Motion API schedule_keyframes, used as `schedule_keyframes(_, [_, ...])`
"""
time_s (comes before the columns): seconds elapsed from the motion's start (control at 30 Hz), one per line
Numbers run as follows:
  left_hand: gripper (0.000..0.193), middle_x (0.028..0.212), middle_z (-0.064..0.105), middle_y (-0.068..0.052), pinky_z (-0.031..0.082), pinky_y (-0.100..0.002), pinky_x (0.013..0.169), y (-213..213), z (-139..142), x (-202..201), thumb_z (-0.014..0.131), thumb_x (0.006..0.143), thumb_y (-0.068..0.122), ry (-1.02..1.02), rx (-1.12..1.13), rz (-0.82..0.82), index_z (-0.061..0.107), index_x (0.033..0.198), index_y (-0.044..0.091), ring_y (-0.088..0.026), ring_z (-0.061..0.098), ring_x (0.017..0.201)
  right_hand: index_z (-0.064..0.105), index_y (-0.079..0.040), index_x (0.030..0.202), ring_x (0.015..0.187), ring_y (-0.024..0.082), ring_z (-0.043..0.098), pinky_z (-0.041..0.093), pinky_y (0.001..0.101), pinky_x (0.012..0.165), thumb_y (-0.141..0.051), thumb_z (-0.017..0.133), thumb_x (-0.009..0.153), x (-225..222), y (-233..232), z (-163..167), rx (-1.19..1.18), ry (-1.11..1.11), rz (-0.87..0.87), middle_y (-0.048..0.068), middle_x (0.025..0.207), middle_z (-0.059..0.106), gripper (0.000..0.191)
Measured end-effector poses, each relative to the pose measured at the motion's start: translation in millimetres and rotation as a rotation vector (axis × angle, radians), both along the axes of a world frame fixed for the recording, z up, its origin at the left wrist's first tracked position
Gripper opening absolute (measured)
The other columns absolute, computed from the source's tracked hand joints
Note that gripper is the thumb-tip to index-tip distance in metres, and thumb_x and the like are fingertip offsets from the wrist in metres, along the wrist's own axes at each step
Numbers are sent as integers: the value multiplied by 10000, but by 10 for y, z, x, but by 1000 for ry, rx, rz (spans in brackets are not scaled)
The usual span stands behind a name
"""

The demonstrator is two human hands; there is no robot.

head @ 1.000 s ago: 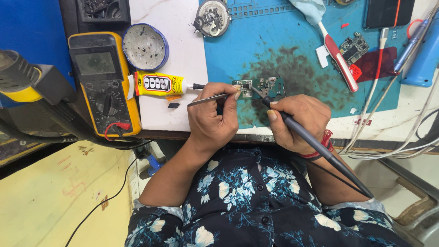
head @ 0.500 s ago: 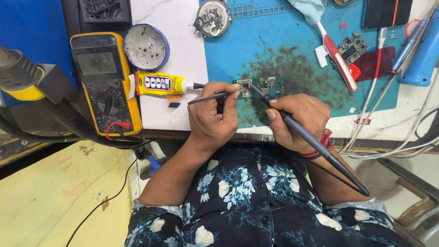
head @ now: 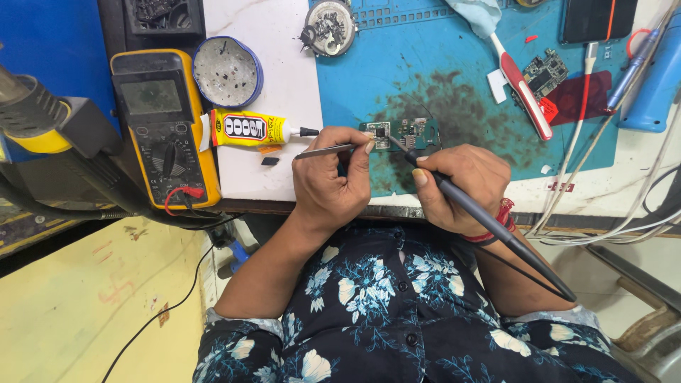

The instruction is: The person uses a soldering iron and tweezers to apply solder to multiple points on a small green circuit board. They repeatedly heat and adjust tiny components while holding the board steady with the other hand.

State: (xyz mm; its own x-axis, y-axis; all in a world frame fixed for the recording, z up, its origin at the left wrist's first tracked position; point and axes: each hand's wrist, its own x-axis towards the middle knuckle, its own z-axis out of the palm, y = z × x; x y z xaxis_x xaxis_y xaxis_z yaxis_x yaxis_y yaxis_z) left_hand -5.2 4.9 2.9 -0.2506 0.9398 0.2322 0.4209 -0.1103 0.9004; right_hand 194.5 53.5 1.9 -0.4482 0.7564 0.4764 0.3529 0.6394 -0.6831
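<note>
On green circuit board (head: pixel 406 133): right hand (head: pixel 464 186) grip closed around soldering iron (head: pixel 489 220).

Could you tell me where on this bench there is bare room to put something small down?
Bare white top between the blue tin and the blue mat, above the glue tube. Crowded: the circuit board, and the mat's right side with the toothbrush.

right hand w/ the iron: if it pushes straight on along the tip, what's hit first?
Probably the small green circuit board: the right hand aims the soldering iron up-left, tip apparently at it already; contact unclear.
</note>
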Motion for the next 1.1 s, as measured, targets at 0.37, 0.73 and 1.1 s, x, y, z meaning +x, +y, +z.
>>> schedule_keyframes(0.37, [113, 896, 720, -87, 568, -266, 655, 12, -5, -5, 698, 980, -14, -14, -5, -5, 624, 1055, 27, -145, 722, 726, 667, -26, 970, 679, 258, 681, 511, 352, 635, -96, 765, 946, -2, 11, -1, 8, 1, 20, 101, 781, 683, 123])
schedule_keyframes(0.73, [117, 884, 717, -80, 548, -266, 627, 2, -6, -3, 704, 973, -14, -19, -28, 3, 628, 1048, 32, -135, 705, 690, 663, -25, 965, 662, 255, 670, 507, 354, 629, -95, 767, 937, -4, 5, -9, 6, -7, 22, 104, 781, 688, 128])
schedule_keyframes(1.1, [114, 899, 717, -73, 549, -256, 639, -5, -16, -6, 695, 982, -13, -45, -31, 8, 624, 1060, 30, -119, 704, 707, 663, -29, 960, 682, 259, 683, 516, 355, 641, -91, 756, 936, -4, 7, 9, -1, -7, 16, 98, 777, 681, 114])
